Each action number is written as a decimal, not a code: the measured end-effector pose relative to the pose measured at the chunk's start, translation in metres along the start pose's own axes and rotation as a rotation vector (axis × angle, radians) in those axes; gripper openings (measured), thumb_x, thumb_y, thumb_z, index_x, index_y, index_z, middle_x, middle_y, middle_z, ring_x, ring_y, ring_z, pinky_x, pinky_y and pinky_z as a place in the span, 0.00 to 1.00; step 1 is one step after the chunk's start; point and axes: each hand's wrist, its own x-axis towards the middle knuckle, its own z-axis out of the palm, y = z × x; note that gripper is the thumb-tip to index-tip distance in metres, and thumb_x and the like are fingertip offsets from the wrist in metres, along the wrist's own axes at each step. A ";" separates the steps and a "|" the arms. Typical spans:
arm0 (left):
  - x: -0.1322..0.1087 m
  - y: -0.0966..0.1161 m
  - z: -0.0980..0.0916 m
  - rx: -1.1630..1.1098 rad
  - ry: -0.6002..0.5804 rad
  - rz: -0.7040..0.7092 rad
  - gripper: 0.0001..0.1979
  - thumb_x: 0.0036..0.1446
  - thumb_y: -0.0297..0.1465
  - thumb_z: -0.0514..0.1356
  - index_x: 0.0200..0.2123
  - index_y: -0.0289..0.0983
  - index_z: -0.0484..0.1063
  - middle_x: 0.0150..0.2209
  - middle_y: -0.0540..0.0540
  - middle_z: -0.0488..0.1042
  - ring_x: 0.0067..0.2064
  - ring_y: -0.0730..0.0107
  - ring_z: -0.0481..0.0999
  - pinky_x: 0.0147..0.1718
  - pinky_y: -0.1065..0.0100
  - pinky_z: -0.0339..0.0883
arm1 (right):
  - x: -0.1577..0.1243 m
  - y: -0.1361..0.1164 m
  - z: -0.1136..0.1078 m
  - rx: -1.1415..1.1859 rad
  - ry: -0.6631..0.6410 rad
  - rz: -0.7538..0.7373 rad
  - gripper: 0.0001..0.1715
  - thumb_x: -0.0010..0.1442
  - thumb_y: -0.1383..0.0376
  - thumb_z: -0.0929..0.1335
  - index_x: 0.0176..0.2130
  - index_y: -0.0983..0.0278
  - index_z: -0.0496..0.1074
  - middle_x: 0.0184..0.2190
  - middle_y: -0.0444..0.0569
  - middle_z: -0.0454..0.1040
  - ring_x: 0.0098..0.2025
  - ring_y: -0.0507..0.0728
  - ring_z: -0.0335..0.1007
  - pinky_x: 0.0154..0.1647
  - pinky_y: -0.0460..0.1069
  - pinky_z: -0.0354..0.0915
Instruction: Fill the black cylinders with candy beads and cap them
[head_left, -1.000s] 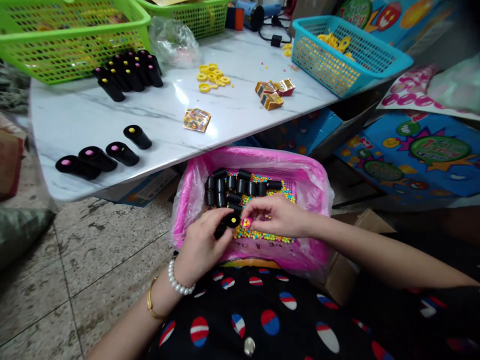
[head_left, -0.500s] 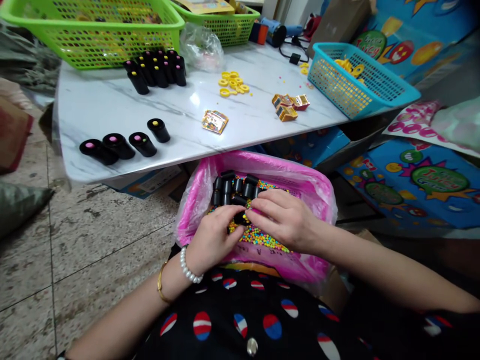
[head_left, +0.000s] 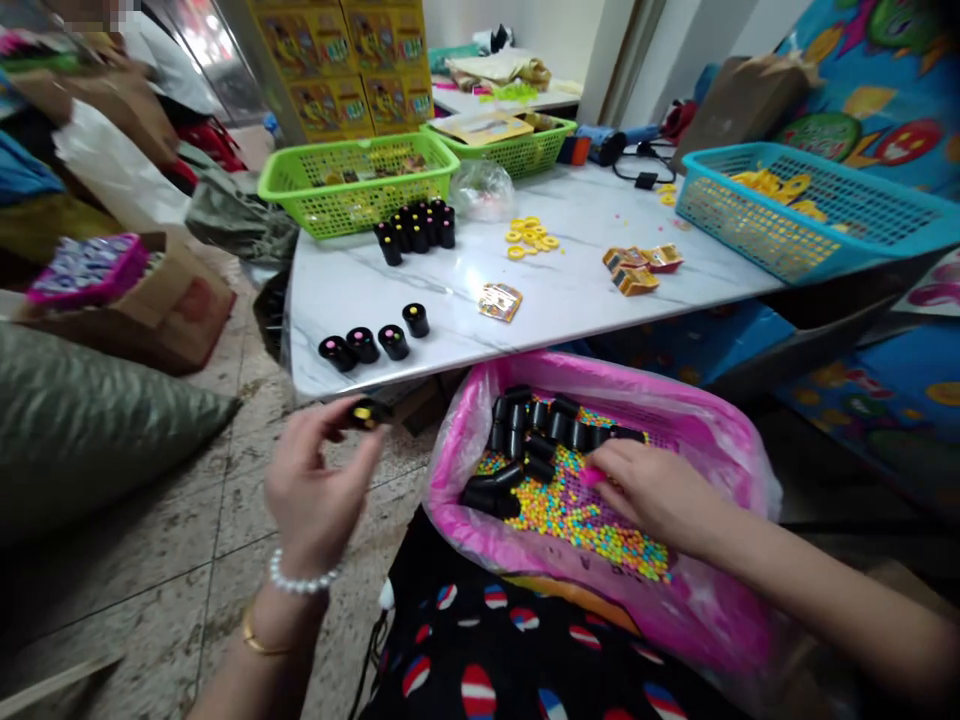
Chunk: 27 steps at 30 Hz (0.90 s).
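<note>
My left hand holds a black cylinder with a yellow top between thumb and fingers, just off the table's front left corner. My right hand is over the pink lined basket, its fingers closed on a small bright pink piece. Inside the basket lie several black cylinders and many small coloured beads. Four black cylinders with pink or yellow tops, one of them here, stand near the table's front edge.
The white table bears more black cylinders, yellow rings, small packets and boxes. Green baskets and a blue basket stand behind. At the left are a box and a sack.
My left hand has left the basket and moved left and up with a black cylinder. My right hand has stayed over the basket, now with a pink piece. The view has turned left.
</note>
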 end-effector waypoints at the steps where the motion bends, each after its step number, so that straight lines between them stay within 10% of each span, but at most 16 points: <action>1: 0.012 -0.016 -0.010 0.059 0.073 -0.052 0.18 0.55 0.37 0.65 0.48 0.40 0.74 0.37 0.47 0.73 0.35 0.66 0.71 0.38 0.62 0.68 | 0.002 0.002 0.008 -0.013 -0.101 0.027 0.08 0.62 0.69 0.64 0.36 0.67 0.73 0.32 0.52 0.74 0.34 0.58 0.72 0.34 0.50 0.66; 9: 0.068 -0.088 -0.008 0.202 0.078 -0.151 0.22 0.48 0.45 0.66 0.44 0.38 0.78 0.32 0.48 0.76 0.34 0.65 0.74 0.37 0.64 0.67 | 0.020 -0.023 0.033 -0.081 -0.372 -0.003 0.11 0.59 0.75 0.64 0.33 0.67 0.76 0.32 0.54 0.76 0.35 0.59 0.73 0.31 0.50 0.61; 15: 0.073 -0.078 -0.003 0.078 0.017 -0.221 0.24 0.50 0.40 0.67 0.50 0.39 0.76 0.36 0.48 0.78 0.34 0.68 0.74 0.37 0.64 0.69 | 0.028 -0.039 0.044 0.152 -0.387 0.026 0.09 0.59 0.71 0.65 0.35 0.67 0.76 0.34 0.53 0.76 0.33 0.56 0.74 0.29 0.48 0.60; 20: 0.031 -0.044 0.002 0.013 0.237 -0.202 0.19 0.53 0.36 0.66 0.48 0.39 0.75 0.35 0.48 0.76 0.32 0.70 0.71 0.33 0.65 0.69 | 0.024 -0.031 0.049 0.677 -0.299 0.069 0.07 0.52 0.72 0.70 0.34 0.66 0.76 0.31 0.47 0.74 0.31 0.52 0.71 0.32 0.45 0.62; 27: -0.037 0.036 0.062 -0.072 -0.677 0.485 0.09 0.59 0.30 0.60 0.43 0.37 0.74 0.40 0.43 0.76 0.42 0.61 0.74 0.43 0.60 0.69 | 0.019 -0.019 0.019 1.093 -0.140 0.025 0.08 0.55 0.67 0.72 0.38 0.66 0.76 0.43 0.49 0.75 0.44 0.53 0.71 0.44 0.49 0.67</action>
